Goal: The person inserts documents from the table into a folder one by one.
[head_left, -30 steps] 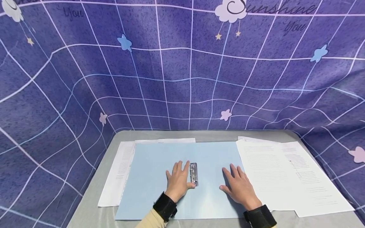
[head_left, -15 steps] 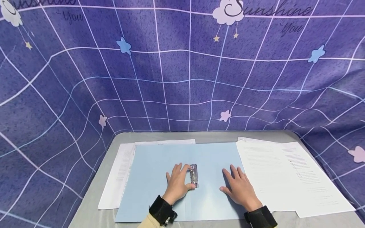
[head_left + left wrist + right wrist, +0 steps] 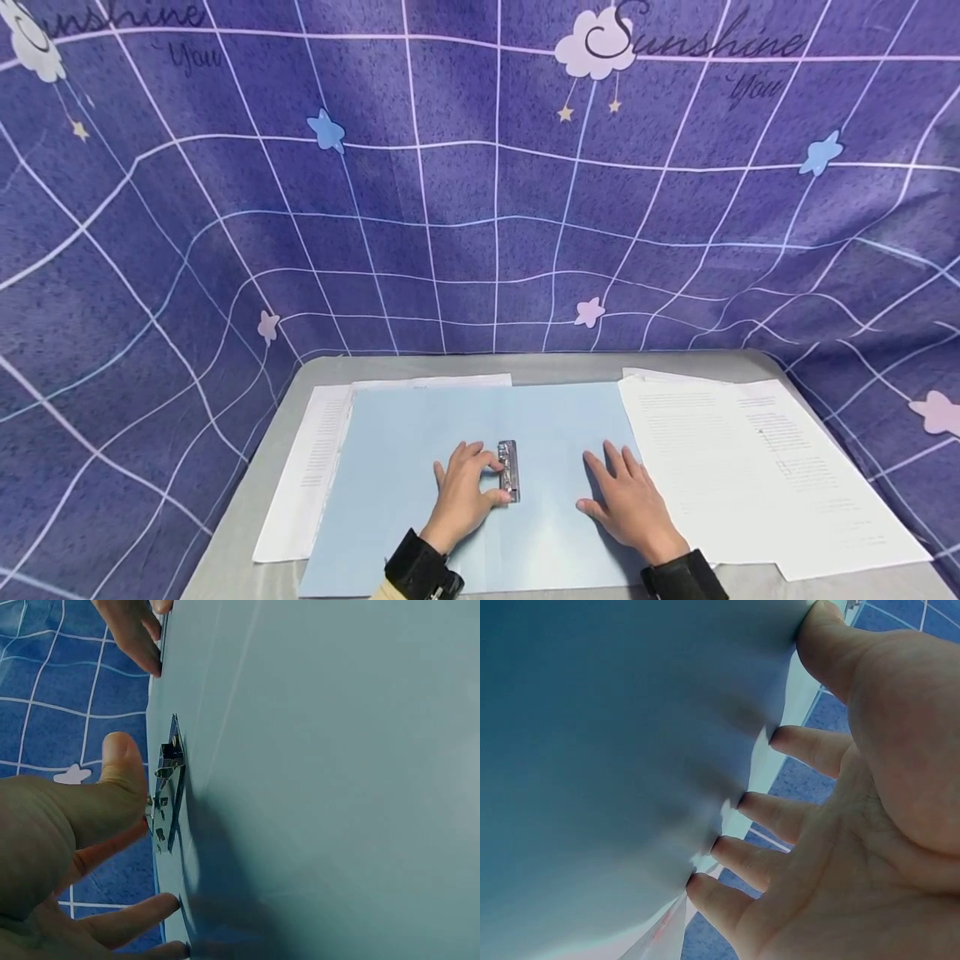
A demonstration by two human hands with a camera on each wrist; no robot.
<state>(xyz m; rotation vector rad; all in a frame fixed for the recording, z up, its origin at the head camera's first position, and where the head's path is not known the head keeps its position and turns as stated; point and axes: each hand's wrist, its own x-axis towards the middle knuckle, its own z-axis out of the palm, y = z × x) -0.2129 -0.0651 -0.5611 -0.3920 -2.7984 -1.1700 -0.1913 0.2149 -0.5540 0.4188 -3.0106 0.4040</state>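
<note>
Your left hand (image 3: pixel 461 504) pinches the clip (image 3: pixel 511 471) between thumb and forefinger, low centre in the frame; your right hand (image 3: pixel 633 510), fingers spread and holding nothing, rests on the folder (image 3: pixel 555 542).

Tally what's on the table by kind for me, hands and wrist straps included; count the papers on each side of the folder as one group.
Blue folder: 1
Metal clip: 1
Paper groups (left papers, right papers): 2
Hands (left hand, right hand): 2
Black wrist straps (left strap, right strap): 2
Total: 8
</note>
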